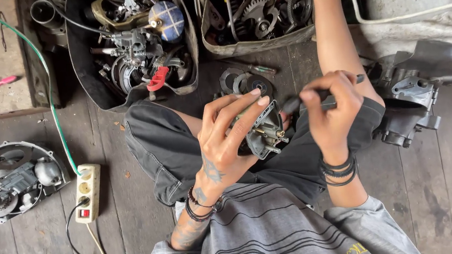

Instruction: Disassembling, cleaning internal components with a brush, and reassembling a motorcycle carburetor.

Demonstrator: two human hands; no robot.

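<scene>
I see the left hand [226, 138] cupping a small metal engine part [263, 131] over the lap, fingers spread around it, part mostly hidden. The right hand [330, 109] pinches a dark-handled tool [298, 102], tip hidden behind the fingers. Bag of gears [258, 12] cut off above.

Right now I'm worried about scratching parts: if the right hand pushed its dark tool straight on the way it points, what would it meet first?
Most likely the small metal carburetor-like part held in the left hand. The right hand aims its tool leftward at it; depth is unclear.
</scene>
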